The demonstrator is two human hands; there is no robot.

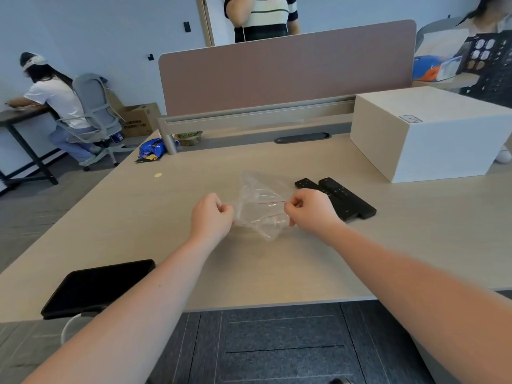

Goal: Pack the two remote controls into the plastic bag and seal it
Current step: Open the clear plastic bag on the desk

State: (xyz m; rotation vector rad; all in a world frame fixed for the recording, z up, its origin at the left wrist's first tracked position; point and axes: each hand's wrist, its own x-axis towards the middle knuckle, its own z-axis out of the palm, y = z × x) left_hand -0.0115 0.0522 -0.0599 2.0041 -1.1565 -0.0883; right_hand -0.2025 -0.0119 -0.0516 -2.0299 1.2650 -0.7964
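Note:
A clear plastic bag (260, 206) with a red zip line is held just above the desk between both hands. My left hand (212, 216) pinches its left edge. My right hand (310, 210) pinches the right edge near the red line. The bag looks empty. Two black remote controls lie side by side on the desk right of the bag: one (347, 196) farther right, the other (307, 184) partly hidden behind my right hand.
A black tablet (97, 286) lies at the desk's near left edge. A large white box (432, 134) stands at the right rear. A blue snack bag (152, 149) lies by the pink divider (285, 70). Other people sit and stand beyond the desk.

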